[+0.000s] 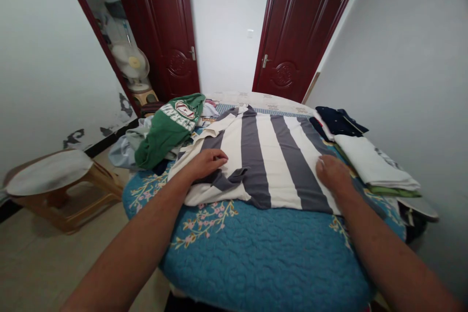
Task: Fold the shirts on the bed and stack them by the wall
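Note:
A T-shirt with broad grey and white stripes [263, 156] is spread across the table, its collar side to the left and its hem to the right. Over the sleeve area at the near left is my left hand [209, 162], fingers loosely bent with a gap to the thumb; nothing shows between them. Beneath it the sleeve cloth is bunched and folded. My right hand [333, 171] is at the hem on the right, its fingers curled closed on the shirt's edge. The fingertips there are partly hidden.
A blue quilted cover [270, 253] lies on the table. At left is a heap of clothes with a green printed garment [170, 129] on top. Folded white clothes [373, 161] and dark folded clothes [340, 121] lie at right. A stool [51, 173] stands left.

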`<action>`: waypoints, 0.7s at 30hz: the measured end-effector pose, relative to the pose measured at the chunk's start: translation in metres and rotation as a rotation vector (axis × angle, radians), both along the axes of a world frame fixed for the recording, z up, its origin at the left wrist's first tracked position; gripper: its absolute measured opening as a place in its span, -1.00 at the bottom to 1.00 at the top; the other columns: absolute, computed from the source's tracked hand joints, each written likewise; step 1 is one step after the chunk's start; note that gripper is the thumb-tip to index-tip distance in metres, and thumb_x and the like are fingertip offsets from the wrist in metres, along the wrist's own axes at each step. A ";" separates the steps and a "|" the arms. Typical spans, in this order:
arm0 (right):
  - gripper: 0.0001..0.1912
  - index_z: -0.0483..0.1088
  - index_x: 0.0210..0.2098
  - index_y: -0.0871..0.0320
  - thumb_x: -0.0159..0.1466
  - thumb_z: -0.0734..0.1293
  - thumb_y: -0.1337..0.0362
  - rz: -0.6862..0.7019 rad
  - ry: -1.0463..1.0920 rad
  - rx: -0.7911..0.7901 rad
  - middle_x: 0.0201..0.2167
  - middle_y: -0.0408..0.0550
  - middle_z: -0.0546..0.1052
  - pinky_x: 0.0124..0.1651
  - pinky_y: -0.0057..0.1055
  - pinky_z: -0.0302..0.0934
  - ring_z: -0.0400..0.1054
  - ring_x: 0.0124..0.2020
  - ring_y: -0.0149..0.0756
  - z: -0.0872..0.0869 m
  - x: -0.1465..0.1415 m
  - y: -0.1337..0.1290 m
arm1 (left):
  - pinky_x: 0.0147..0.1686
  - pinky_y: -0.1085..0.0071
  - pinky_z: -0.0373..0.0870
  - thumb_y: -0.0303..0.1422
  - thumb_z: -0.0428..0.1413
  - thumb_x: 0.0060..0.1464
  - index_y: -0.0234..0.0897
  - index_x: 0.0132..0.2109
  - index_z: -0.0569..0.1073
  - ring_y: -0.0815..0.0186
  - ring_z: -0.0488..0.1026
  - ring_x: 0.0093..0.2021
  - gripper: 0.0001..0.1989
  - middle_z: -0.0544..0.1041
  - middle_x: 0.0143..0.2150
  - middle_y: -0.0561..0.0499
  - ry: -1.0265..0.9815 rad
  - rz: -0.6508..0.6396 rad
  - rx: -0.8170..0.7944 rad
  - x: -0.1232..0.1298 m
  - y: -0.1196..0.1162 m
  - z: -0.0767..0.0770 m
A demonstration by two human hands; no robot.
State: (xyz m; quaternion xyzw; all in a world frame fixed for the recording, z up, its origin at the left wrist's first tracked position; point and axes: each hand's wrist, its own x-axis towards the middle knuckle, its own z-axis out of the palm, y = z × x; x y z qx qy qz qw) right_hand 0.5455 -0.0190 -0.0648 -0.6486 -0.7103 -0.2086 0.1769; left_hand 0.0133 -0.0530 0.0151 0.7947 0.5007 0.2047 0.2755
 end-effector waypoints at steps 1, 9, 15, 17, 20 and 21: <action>-0.58 0.58 0.06 0.28 0.43 0.19 0.21 0.032 0.005 0.008 0.05 0.30 0.65 0.23 -0.03 0.36 0.52 0.09 0.07 0.005 -0.009 0.001 | 0.01 0.27 0.47 -0.17 0.07 0.34 -0.28 0.01 0.67 0.14 0.58 -0.07 -0.63 0.69 -0.07 -0.10 0.072 0.122 0.114 -0.005 0.004 -0.006; -0.49 0.46 0.30 0.26 0.51 0.14 0.19 0.537 0.093 -0.125 0.31 0.26 0.52 0.45 -0.05 0.23 0.37 0.37 -0.02 0.038 -0.185 0.031 | 0.31 0.15 0.36 -0.27 0.15 0.33 -0.16 0.19 0.61 0.08 0.50 0.23 -0.65 0.60 0.22 -0.13 0.426 0.259 0.373 0.001 0.002 -0.037; -0.46 0.39 0.40 0.21 0.53 0.18 0.16 0.586 0.060 -0.320 0.46 0.21 0.37 0.49 -0.03 0.15 0.24 0.47 -0.03 0.021 -0.304 0.046 | 0.25 0.04 0.38 -0.24 0.10 0.39 -0.19 0.24 0.56 -0.03 0.47 0.23 -0.63 0.59 0.20 -0.21 0.515 0.605 0.395 -0.031 -0.002 -0.021; -0.46 0.38 0.41 0.15 0.54 0.18 0.11 0.548 0.044 -0.356 0.49 0.18 0.34 0.49 0.05 0.12 0.22 0.48 0.00 0.014 -0.314 0.046 | 0.18 0.05 0.43 -0.29 0.08 0.38 -0.23 0.22 0.56 -0.06 0.48 0.21 -0.65 0.61 0.16 -0.26 0.575 0.713 0.328 -0.049 0.002 -0.015; -0.46 0.37 0.42 0.12 0.55 0.15 0.09 0.542 0.033 -0.370 0.51 0.15 0.32 0.49 0.06 0.10 0.20 0.50 -0.02 0.010 -0.312 0.047 | 0.10 0.11 0.50 -0.30 0.11 0.36 -0.26 0.11 0.60 -0.08 0.52 0.19 -0.71 0.64 0.09 -0.28 0.638 0.726 0.212 -0.064 0.007 -0.009; -0.46 0.38 0.42 0.12 0.55 0.15 0.10 0.542 0.031 -0.372 0.51 0.15 0.32 0.49 0.04 0.10 0.20 0.50 -0.04 0.010 -0.310 0.047 | 0.06 0.13 0.52 -0.32 0.08 0.37 -0.26 0.08 0.60 -0.07 0.55 0.15 -0.73 0.64 0.06 -0.27 0.645 0.723 0.179 -0.065 0.007 -0.008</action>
